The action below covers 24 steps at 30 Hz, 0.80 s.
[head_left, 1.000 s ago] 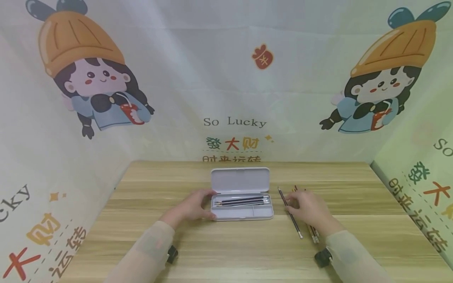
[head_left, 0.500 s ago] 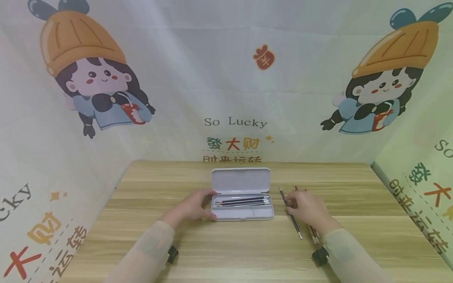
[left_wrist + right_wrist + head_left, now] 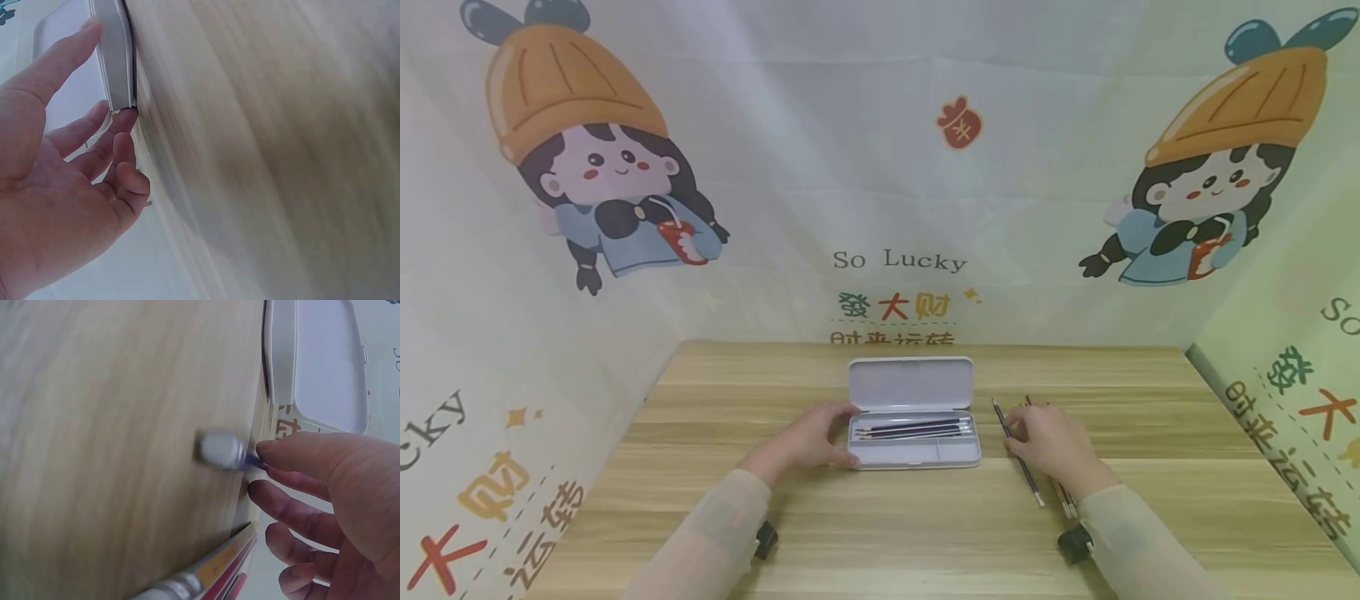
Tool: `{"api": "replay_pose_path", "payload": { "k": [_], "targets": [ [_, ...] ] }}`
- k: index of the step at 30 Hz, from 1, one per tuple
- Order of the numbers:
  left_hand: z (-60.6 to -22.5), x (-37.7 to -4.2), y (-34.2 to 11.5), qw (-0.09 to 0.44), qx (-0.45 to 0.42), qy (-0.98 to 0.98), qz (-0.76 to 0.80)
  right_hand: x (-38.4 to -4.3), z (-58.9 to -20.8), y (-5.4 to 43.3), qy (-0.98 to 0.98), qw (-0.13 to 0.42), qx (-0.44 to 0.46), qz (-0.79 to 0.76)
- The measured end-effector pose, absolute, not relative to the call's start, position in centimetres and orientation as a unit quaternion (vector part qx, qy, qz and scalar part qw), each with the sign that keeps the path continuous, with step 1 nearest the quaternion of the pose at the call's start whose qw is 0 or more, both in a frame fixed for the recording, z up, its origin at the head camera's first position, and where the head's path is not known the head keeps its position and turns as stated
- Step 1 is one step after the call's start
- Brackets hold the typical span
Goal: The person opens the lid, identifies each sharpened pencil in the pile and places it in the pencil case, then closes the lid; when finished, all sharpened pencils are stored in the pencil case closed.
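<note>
My left hand (image 3: 808, 435) grips the left end of a white pencil case (image 3: 887, 454), thumb at the near corner and fingers at the far one. The lid (image 3: 910, 383) stands raised at the back. Inside, several dark pencils (image 3: 913, 432) lie in the long rear compartment. To the right of the case, my right hand (image 3: 1058, 440) pinches a dark pencil (image 3: 1031, 483) between thumb and index finger. In the right wrist view its white eraser end (image 3: 219, 448) points at the camera, blurred. The pencil's middle is partly hidden by the fingertips.
Several more pencils (image 3: 1065, 500) lie partly under my right hand; yellow and red ones (image 3: 225, 562) show in the right wrist view. The wooden table (image 3: 880, 533) ends at a printed cloth backdrop (image 3: 895, 192) behind and at both sides.
Almost nothing moves. The pencil in my right hand shifts very slightly to the right, and the right wrist moves slightly left. My left hand stays on the pencil case.
</note>
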<state>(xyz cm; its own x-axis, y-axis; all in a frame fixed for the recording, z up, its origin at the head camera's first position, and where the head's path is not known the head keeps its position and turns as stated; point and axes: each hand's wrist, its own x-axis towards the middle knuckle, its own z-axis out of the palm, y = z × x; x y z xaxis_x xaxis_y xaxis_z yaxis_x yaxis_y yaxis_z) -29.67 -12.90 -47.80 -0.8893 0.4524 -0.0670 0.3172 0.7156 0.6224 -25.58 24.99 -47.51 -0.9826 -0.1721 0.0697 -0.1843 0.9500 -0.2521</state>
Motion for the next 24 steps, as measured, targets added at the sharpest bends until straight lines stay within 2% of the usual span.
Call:
{"api": "replay_pose_path", "payload": {
  "k": [17, 24],
  "targets": [
    [-47.8, -29.69, -13.03, 0.106, 0.209, 0.918, 0.319, -25.44, -47.35, 24.65, -0.985, 0.043, 0.077, 0.147],
    [-47.75, -29.59, -13.04, 0.105, 0.211, 0.92, 0.313, -25.24, -47.27, 24.85, -0.984, 0.029, 0.065, 0.165]
  ]
}}
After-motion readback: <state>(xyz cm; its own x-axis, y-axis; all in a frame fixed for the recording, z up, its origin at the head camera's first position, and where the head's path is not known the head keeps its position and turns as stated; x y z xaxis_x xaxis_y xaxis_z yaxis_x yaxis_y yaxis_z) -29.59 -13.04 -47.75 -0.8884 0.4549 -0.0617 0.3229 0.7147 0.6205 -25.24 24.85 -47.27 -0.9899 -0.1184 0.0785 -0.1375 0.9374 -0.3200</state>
